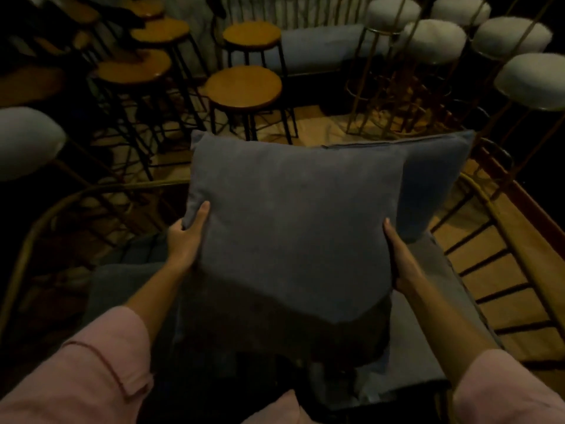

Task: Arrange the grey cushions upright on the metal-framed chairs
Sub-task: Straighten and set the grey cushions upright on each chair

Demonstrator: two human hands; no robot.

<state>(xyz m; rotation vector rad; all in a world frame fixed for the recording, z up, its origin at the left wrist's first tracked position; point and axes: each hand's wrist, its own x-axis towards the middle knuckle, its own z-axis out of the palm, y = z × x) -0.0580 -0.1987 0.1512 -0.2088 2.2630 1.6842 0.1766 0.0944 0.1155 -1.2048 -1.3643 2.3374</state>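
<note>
Two bare hands hold a square grey cushion (293,228) upright between them, seen from above in a dim room. The left hand (186,237) has its grip closed on the cushion's left edge, thumb lying flat on the front face and fingers wrapped behind the lower left corner. The right hand (394,255) presses flat against the right edge, thumb forward on the fabric, its fingers hidden behind. Both forearms come out of rolled pink sleeves (91,371) at the near corners. The cushion stands above the grey padded seat (428,332) of a metal-framed chair (39,228), whose curved brass-coloured rail sweeps around the left side and whose slatted frame shows at the right. A second grey cushion (434,185) stands upright just behind and to the right of the held one, partly covered by it. The floor (336,127) beyond is light wood. At the far left stand several round wooden stools (243,87) on black metal legs, close together. At the far right stand tall stools with white fluffy seats (434,41) on thin gold frames. Another pale padded seat (27,142) sits at the left edge. Stools crowd the far side of the chair; the seat itself lies open below the held cushion.
</note>
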